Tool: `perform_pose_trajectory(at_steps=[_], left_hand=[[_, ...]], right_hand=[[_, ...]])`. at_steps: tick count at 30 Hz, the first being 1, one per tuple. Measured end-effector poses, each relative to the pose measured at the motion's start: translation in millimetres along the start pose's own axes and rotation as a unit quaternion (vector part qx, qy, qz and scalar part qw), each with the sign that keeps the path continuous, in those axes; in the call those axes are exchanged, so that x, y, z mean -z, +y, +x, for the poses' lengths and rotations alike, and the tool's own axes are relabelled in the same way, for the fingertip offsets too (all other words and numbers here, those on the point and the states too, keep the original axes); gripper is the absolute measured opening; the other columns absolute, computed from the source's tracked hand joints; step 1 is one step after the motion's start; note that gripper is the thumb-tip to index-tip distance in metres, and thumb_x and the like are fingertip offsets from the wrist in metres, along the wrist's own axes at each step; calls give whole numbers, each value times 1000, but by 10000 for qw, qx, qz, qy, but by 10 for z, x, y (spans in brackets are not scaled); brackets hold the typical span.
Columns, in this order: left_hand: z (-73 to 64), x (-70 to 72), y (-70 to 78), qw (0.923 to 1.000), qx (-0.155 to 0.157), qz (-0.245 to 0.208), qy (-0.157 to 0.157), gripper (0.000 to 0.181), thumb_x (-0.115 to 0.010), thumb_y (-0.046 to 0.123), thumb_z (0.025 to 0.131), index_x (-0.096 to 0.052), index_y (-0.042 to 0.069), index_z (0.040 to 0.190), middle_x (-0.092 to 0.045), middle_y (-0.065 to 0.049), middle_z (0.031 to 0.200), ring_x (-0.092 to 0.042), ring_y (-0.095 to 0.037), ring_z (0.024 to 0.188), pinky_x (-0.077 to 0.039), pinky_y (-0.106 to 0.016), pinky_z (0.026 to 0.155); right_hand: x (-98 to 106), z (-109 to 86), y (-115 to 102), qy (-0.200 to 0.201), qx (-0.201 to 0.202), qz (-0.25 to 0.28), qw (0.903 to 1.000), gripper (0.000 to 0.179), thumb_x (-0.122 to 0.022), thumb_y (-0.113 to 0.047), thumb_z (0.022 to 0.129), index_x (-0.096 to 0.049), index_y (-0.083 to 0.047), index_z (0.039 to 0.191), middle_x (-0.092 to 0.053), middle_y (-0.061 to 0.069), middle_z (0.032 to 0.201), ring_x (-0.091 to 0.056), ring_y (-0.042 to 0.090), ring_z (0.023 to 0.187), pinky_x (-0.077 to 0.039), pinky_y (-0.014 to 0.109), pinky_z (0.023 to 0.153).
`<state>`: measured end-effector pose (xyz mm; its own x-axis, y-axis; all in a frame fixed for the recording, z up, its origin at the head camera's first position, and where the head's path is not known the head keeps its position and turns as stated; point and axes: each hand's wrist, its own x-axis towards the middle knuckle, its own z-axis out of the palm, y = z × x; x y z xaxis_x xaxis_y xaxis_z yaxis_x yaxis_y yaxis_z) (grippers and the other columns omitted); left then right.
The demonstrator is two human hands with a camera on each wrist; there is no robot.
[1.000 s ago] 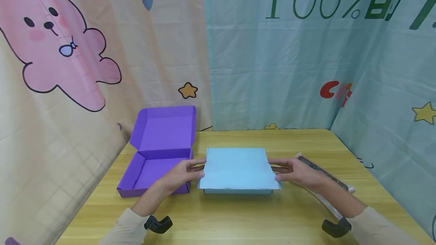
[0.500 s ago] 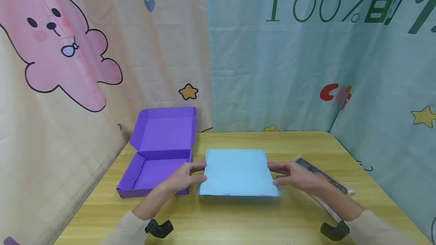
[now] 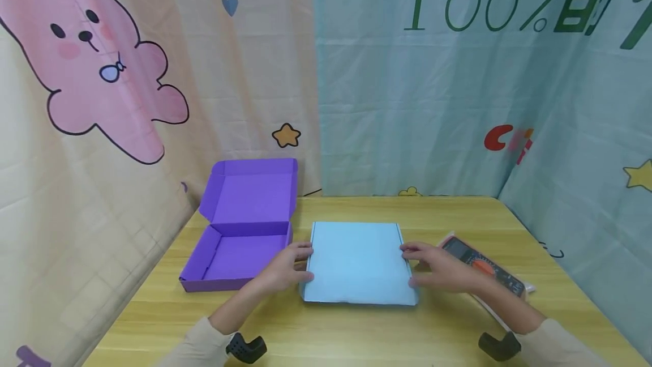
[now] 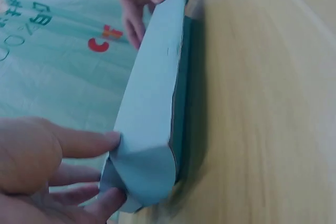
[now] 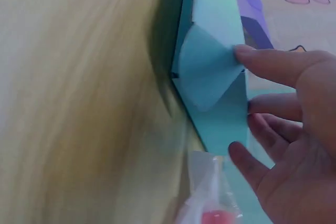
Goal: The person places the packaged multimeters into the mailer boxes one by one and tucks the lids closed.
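A light blue cardboard box stands on the wooden table, its lid lowered over the front. My left hand is at its left side. In the left wrist view, the thumb of the left hand touches the lid corner while other fingertips lie against the side flap. At the opposite side is my right hand, with relaxed, spread fingers. Its thumb meets the lid edge in the right wrist view, where a rounded end flap shows outside the box wall.
An open purple cardboard box stands left of the blue one, lid raised. On the right, partly behind my right forearm, lies a multimeter with an orange-red dial in a clear plastic bag. Printed curtains hang behind the table.
The blue lid's front edge has come down and toward me, covering the front wall that showed earlier. Both hands have followed it slightly nearer. More of the multimeter shows.
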<state>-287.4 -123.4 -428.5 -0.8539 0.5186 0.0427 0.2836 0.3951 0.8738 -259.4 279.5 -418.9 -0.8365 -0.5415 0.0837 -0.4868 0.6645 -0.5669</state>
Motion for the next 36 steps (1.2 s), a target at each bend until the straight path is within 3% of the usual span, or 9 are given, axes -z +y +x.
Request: perform_pose_trajectory(at_steps=[3,10,15,19,24,30,36], left_hand=[[9,-73,35,9997,0,143,194,62,-73,-12,89,-43,-22,142,-32,-30,158,-44,-53,136,-53,-46,101],[0,-138,82,9974,21,583,420,59,-74,-13,88,-47,-22,139,-34,-32,156,-46,-52,134,-52,-49,101],[-16,-138,104,9960,32,698,561,58,-75,-12,87,-50,-22,138,-37,-31,155,-47,-52,132,-52,-51,101],[-15,-156,105,9958,34,669,623,57,-75,-12,86,-51,-21,137,-39,-31,153,-50,-52,131,-54,-49,99],[-32,-189,86,9966,25,558,610,57,-76,-12,86,-51,-21,137,-38,-32,153,-51,-52,129,-56,-47,96],[-60,-213,78,9979,25,364,538,57,-74,-12,88,-49,-20,139,-36,-32,155,-49,-53,131,-56,-48,97],[-95,-220,98,9972,100,318,670,58,-69,-12,92,-44,-20,143,-32,-32,157,-42,-52,137,-50,-52,103]], right_hand=[[14,22,-70,-137,236,-719,9970,60,-78,-28,95,-60,10,137,-49,23,149,-47,43,136,-49,55,103],[65,121,-243,-272,136,-1279,9913,47,-80,-23,92,-68,8,126,-58,22,139,-54,42,129,-50,54,102],[127,257,-336,-474,268,-1557,9863,55,-84,-25,89,-66,4,131,-59,19,139,-54,40,129,-48,56,104],[140,401,-360,-786,824,-1410,9834,63,-84,-30,90,-61,-3,142,-56,15,147,-51,37,135,-46,56,107],[39,618,-329,-1095,1511,-644,9803,65,-82,-32,91,-58,-12,148,-54,4,152,-48,26,141,-44,49,111],[-136,738,-209,-1461,1311,82,9805,65,-85,-29,89,-60,-15,147,-53,-6,152,-40,22,146,-35,42,119],[-160,797,-182,-1617,1318,127,9779,71,-87,-28,85,-59,-14,148,-48,-5,156,-33,24,150,-28,45,122]])
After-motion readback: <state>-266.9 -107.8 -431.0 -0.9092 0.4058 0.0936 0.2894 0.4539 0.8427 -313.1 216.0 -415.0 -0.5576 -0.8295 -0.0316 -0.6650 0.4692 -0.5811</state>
